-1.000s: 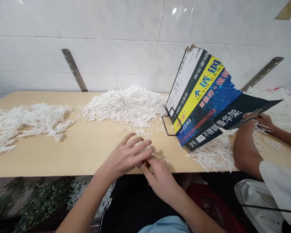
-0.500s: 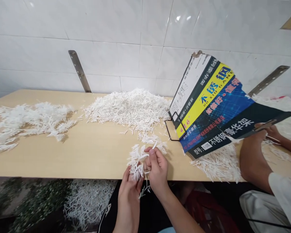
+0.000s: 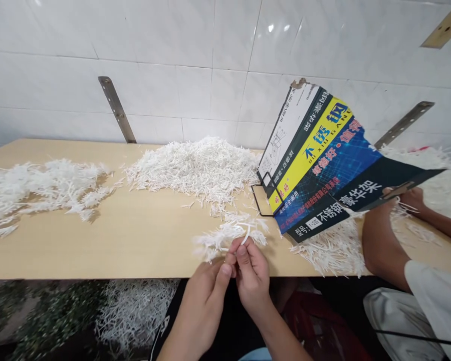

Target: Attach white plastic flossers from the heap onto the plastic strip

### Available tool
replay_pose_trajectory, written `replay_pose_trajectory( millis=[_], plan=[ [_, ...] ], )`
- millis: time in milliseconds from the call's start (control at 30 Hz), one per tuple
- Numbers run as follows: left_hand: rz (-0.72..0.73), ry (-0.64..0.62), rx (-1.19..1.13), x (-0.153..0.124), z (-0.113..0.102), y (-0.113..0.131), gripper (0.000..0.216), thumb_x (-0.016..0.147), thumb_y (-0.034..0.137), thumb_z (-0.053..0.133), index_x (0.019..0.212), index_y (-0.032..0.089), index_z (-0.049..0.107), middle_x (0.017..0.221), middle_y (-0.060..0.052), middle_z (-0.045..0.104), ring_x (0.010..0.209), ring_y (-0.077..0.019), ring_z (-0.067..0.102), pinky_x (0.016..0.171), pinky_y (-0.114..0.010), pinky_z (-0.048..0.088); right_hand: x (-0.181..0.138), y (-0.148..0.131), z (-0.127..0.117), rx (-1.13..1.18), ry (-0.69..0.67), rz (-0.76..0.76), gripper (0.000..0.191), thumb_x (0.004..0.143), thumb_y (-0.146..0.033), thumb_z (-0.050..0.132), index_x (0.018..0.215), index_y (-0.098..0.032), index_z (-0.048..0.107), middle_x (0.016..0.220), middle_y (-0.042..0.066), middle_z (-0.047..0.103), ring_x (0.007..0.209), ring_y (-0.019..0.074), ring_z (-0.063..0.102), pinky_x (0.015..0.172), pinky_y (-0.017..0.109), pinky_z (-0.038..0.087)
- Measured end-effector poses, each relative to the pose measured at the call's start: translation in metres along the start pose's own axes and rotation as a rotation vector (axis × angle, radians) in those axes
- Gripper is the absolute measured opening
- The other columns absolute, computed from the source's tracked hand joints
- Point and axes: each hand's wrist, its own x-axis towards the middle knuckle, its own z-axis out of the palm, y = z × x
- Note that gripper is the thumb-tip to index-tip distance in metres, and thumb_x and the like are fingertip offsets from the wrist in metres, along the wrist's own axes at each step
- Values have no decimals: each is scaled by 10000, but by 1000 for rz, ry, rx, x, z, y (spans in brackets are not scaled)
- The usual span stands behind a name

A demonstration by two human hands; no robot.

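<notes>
Both my hands meet at the table's front edge, below a spray of white plastic sprue [image 3: 225, 235] with thin spiky branches. My right hand [image 3: 253, 276] pinches a curved white stem of this sprue between thumb and forefinger. Close against it, my left hand [image 3: 205, 298] is closed, thumb pressed to the fingers; what lies inside is hidden. The left end of the spray is smeared by motion. Behind the hands lies a large heap of small white plastic pieces [image 3: 195, 168].
More branched white sprue [image 3: 56, 188] lies at the left of the table [image 3: 135, 235]. A printed cardboard sheet [image 3: 323, 165] stands at right in a black wire frame [image 3: 261, 203]. Beyond it, a co-worker's arm [image 3: 383, 240] rests by other white pieces. Sprue fills the space below [image 3: 135, 311].
My left hand has turned over, back upward, and closed up against my right fingers. The sprue between the hands has shifted up onto the table. The whole view has swung slightly right.
</notes>
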Motion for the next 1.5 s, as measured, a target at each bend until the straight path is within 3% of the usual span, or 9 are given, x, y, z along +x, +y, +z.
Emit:
replay_pose_trajectory(
  millis=[167, 300, 433, 600, 767, 900, 1067, 1267, 1500],
  plan=[
    [263, 7, 497, 13, -11, 18, 354, 1003, 480, 509, 893, 245, 750, 834, -85, 720, 809, -275, 646, 738, -372, 504, -11, 5, -5, 28, 7, 66, 336, 1012, -515, 573, 896, -200, 590, 609, -45, 465, 532, 94, 426, 512, 222, 350],
    [75, -20, 41, 21, 2, 12, 325, 980, 484, 582, 922, 190, 707, 719, -36, 659, 649, -182, 607, 628, -292, 512, -10, 14, -5, 130, 47, 174, 312, 968, -516, 641, 976, -209, 589, 615, -50, 496, 505, 84, 400, 456, 189, 305],
    [-76, 243, -418, 31, 15, 1, 371, 804, 488, 798, 909, 149, 688, 651, 12, 613, 492, -98, 502, 463, -215, 439, -8, 23, 7, 185, 116, 194, 291, 979, -507, 621, 979, -217, 598, 662, -24, 610, 495, 90, 467, 451, 189, 374],
    [-127, 378, -674, 53, 14, -1, 434, 653, 413, 909, 841, 164, 606, 694, 24, 633, 515, -76, 545, 459, -167, 417, -11, 36, 30, 164, 320, 160, 251, 941, -437, 681, 1029, -208, 732, 1172, 94, 746, 1051, 222, 702, 940, 350, 582],
    [-46, 391, -637, 86, -11, -4, 401, 665, 343, 876, 713, 183, 512, 574, 85, 469, 470, -54, 444, 465, -170, 378, -49, 25, 21, -85, 176, 271, 328, 949, -409, 656, 1176, -213, 788, 1276, 132, 748, 1213, 310, 690, 1036, 451, 567],
    [16, 448, -466, 101, -32, -16, 397, 734, 370, 821, 679, 201, 467, 515, 117, 286, 442, -49, 264, 438, -190, 263, -68, -15, -5, -454, -123, -2, 225, 991, -271, 584, 1038, -261, 804, 800, 42, 797, 714, 195, 747, 717, 298, 610],
    [-12, 368, -170, 98, -35, -30, 469, 781, 479, 773, 617, 192, 441, 537, 86, 313, 484, -61, 260, 465, -218, 203, 18, -41, -21, -882, -103, -449, 169, 972, -233, 609, 1090, -219, 728, 906, 68, 756, 858, 213, 703, 812, 337, 560],
    [53, 311, -35, 98, -35, -33, 415, 803, 459, 742, 602, 171, 521, 562, 54, 378, 555, -93, 317, 523, -226, 259, 122, 8, -17, -803, -541, -375, 242, 936, -377, 703, 1120, -237, 776, 1050, 72, 767, 976, 211, 695, 860, 346, 551],
    [44, 272, 180, 98, -40, -40, 336, 816, 399, 678, 587, 164, 605, 550, 26, 468, 580, -133, 412, 565, -238, 288, 141, 41, -27, -588, -202, -183, 160, 875, -331, 731, 828, -217, 833, 734, 40, 766, 687, 200, 680, 616, 301, 498]
  ],
)
